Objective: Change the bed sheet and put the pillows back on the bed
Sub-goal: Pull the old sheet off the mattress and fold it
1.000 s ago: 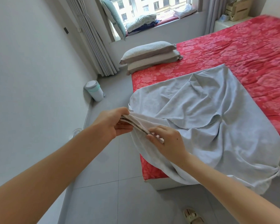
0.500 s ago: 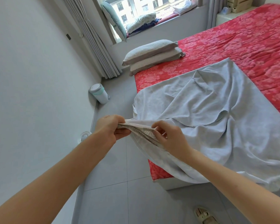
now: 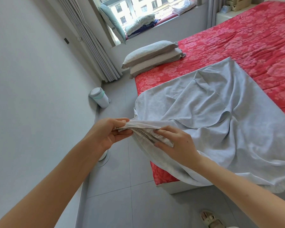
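Observation:
A light grey sheet (image 3: 212,116) lies rumpled over the near corner of the bed (image 3: 253,40), which has a red floral cover. Part of the sheet hangs over the bed's edge. My left hand (image 3: 109,134) pinches the bunched edge of the sheet, held just off the bed's corner. My right hand (image 3: 176,145) grips the same gathered edge a little further along. Two grey pillows (image 3: 151,56) are stacked at the far left corner of the bed.
A white bin with a green band (image 3: 99,99) stands on the tiled floor by the left wall. Grey curtains (image 3: 89,40) hang beside the window, whose sill holds folded bedding (image 3: 141,23). A sandal (image 3: 211,219) shows at the bottom. A small white round object (image 3: 104,157) sits below my left wrist.
My right hand has shifted along the gathered sheet edge and spread a little from my left hand. The view has tilted slightly; the sheet stays on the bed.

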The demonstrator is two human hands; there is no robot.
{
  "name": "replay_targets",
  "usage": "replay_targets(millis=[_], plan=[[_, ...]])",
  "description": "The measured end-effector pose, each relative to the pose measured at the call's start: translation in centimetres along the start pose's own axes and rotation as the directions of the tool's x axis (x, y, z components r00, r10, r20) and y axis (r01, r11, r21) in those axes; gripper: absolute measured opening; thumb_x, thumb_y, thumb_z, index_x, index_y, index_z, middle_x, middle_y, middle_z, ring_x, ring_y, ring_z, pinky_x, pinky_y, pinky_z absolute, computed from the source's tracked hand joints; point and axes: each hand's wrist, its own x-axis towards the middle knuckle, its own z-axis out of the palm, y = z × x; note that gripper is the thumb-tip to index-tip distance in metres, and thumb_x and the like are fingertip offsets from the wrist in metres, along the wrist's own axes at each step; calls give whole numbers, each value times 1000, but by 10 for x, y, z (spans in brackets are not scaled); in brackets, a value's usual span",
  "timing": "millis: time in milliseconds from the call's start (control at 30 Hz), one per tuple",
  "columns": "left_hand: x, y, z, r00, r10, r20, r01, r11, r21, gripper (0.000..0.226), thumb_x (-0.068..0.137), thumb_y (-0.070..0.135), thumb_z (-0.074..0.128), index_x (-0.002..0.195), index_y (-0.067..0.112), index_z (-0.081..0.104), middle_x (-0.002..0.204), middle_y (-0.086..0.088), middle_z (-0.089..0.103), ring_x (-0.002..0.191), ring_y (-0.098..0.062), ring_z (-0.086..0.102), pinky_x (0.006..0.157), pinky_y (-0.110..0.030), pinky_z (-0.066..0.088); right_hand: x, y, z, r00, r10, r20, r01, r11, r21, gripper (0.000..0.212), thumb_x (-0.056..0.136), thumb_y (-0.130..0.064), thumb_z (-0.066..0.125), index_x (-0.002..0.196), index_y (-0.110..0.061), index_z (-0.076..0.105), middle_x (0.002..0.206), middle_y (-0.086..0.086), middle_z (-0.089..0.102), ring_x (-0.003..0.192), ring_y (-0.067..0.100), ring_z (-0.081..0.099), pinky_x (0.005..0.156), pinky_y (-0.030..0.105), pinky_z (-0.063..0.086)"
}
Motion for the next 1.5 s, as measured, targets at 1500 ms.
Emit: replay_targets(millis=[1500], plan=[[20, 82, 23, 999, 49, 6, -49, 998, -28, 11, 92, -7, 46, 84, -7, 53, 54, -19, 63, 41, -26, 63, 37, -38, 52, 30, 2, -15, 998, 66, -7, -66, 975, -210, 31, 85, -30, 47, 66, -9, 60, 57, -4, 56, 49, 7, 46, 51, 15, 41]])
